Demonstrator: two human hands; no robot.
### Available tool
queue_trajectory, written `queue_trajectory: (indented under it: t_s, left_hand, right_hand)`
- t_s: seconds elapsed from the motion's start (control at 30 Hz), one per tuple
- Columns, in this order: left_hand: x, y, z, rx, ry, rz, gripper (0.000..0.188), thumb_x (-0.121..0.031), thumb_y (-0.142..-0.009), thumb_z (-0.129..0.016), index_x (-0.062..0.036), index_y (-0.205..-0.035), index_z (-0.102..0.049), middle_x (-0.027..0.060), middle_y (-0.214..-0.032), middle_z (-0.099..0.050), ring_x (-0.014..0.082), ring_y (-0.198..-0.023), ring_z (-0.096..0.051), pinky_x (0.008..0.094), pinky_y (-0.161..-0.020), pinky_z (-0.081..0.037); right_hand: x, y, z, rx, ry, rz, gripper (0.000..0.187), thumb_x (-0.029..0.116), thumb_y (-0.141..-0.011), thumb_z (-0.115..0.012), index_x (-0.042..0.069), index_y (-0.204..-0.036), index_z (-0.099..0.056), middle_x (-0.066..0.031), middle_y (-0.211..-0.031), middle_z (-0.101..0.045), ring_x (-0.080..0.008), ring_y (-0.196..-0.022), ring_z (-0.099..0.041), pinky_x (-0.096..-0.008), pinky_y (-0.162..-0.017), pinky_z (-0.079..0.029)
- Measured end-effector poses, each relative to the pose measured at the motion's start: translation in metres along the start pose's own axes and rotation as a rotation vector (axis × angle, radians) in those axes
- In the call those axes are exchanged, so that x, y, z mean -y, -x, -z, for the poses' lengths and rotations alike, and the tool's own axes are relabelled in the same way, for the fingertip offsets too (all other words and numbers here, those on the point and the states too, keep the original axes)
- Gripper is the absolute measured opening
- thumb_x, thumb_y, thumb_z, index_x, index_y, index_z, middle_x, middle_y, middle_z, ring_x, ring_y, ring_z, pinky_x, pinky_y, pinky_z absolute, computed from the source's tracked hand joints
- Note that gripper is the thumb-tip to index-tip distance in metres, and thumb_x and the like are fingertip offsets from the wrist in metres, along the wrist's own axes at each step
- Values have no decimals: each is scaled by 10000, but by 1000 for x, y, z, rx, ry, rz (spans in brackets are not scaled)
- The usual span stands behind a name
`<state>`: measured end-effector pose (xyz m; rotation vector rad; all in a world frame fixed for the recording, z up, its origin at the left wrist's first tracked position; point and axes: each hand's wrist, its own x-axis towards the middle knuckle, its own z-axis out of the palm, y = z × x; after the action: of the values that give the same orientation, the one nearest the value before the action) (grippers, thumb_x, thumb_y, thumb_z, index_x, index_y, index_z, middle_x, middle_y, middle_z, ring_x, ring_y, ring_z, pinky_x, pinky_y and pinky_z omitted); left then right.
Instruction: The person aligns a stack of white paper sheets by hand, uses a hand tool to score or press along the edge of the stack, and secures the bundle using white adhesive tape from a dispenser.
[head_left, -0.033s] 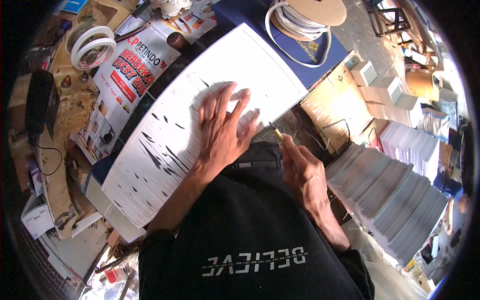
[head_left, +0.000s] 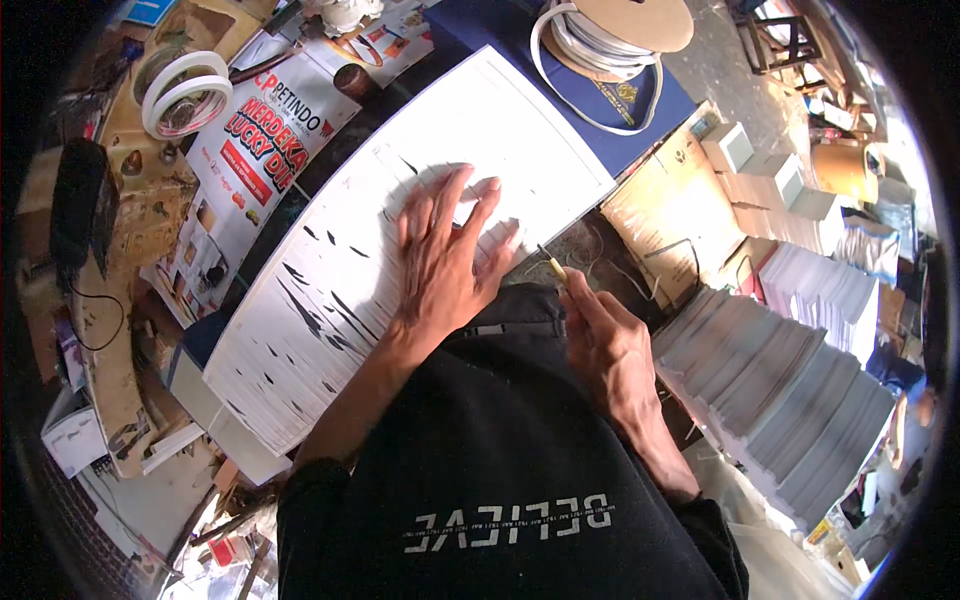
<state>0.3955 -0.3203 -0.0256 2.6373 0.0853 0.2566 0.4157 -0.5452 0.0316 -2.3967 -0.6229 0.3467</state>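
A long, fanned-out stack of white sheets (head_left: 330, 225) lies slantwise before me, with dark streaks across its near left part. My left hand (head_left: 447, 245) rests on it, open, palm down and fingers spread. My right hand (head_left: 608, 335), just off the stack's near right edge, is closed around a slim tool (head_left: 557, 267) with a yellow handle and a thin dark tip. The tip points up and left, close beside the edge of the sheets; whether it touches them I cannot tell. My right palm hides the rest of the handle.
Beyond the sheets, a spool (head_left: 640, 22) of white cord stands on a dark blue cover (head_left: 665, 120). Rolls of tape (head_left: 187, 95) and a printed poster (head_left: 255, 140) lie at the left. Brown cardboard (head_left: 675, 200) and tall stacks of paper (head_left: 775, 390) are at the right.
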Motion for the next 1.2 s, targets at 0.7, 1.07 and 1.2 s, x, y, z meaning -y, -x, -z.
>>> queue_trajectory:
  t_s: [0.7, 1.07, 1.2]
  left_hand:
    - [-2, 0, 2, 13, -22, 5, 656, -383, -953, -697, -114, -1525, -521, 189, -1610, -384, 391, -1424, -414, 589, -1196, -273]
    - [1, 0, 0, -44, -23, -29, 618, -401, -972, -695, -117, -1503, -554, 172, -1592, -428, 406, -1367, -462, 556, -1136, -325]
    - [-2, -1, 2, -36, -33, -26, 616, -403, -974, -692, -118, -1503, -554, 176, -1588, -430, 405, -1374, -459, 553, -1137, -325]
  right_hand:
    - [3, -5, 10, 28, 7, 3, 385, 104, -997, -690, 120, -1378, -633, -150, -766, -619, -355, -613, -659, -472, -531, -507]
    - [0, -3, 7, 10, 30, 4, 369, 127, -1002, -703, 109, -1368, -656, -149, -772, -635, -356, -608, -663, -466, -523, -509]
    - [0, -2, 6, -6, 18, 4, 369, 127, -1004, -699, 105, -1370, -653, -151, -772, -633, -358, -612, -667, -468, -527, -515]
